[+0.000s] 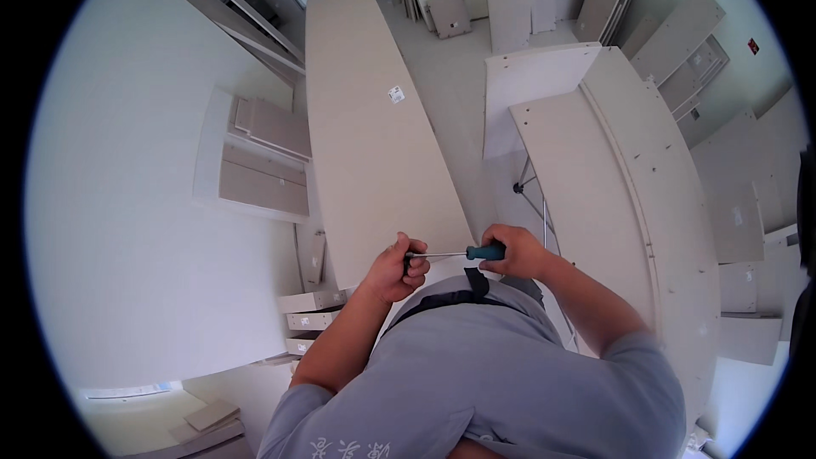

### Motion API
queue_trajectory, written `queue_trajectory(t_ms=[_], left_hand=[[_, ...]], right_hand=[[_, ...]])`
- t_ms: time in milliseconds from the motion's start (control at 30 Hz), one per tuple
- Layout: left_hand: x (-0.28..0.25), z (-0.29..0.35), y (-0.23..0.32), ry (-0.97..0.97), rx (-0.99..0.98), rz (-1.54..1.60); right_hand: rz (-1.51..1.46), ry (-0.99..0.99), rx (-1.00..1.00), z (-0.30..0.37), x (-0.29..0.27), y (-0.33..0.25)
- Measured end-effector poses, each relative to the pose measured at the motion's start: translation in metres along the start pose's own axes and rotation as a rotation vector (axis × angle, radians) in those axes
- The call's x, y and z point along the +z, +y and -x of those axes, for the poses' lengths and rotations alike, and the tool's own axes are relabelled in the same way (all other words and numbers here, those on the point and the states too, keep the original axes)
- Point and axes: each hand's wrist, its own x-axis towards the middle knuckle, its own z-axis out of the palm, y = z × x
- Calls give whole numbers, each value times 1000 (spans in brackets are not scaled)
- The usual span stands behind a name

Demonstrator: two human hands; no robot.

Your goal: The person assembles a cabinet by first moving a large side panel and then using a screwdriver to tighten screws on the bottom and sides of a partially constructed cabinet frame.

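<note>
In front of my waist I hold a screwdriver level, its green handle to the right and its thin metal shaft pointing left. My right hand is closed round the handle. At the shaft's far end my left hand is closed on a small dark piece, too small to name, which the tip meets. Just beyond both hands lies a long beige panel with a small white label on it.
To the right stands a partly assembled beige panel unit with screws along its edges, beside a dark metal folding stand. Stacked boards lie at lower left. More panels lean on the right wall. A white wall fills the left.
</note>
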Motion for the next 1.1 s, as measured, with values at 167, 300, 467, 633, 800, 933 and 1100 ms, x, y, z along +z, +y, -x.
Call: queue_trajectory(t_ms=[167,300,467,633,800,933,1100], left_hand=[[16,-25,1,40,23,72],[-5,-59,8,307,-11,68],[-36,-84,11,608,-28,-72],[-27,-99,13,743,-85,-166],[-17,-104,18,809,-84,-171],[-21,-104,18,812,-85,-152],[-28,-101,18,807,-129,-140]], right_hand=[[-196,72,-105,-4,-1,30],[-192,222,-155,-12,-34,68],[-26,239,-64,-23,-62,148],[125,41,-34,-47,-39,224],[161,-93,-32,-80,2,257],[172,-162,-23,-102,3,259],[188,-373,-12,-129,-23,242]])
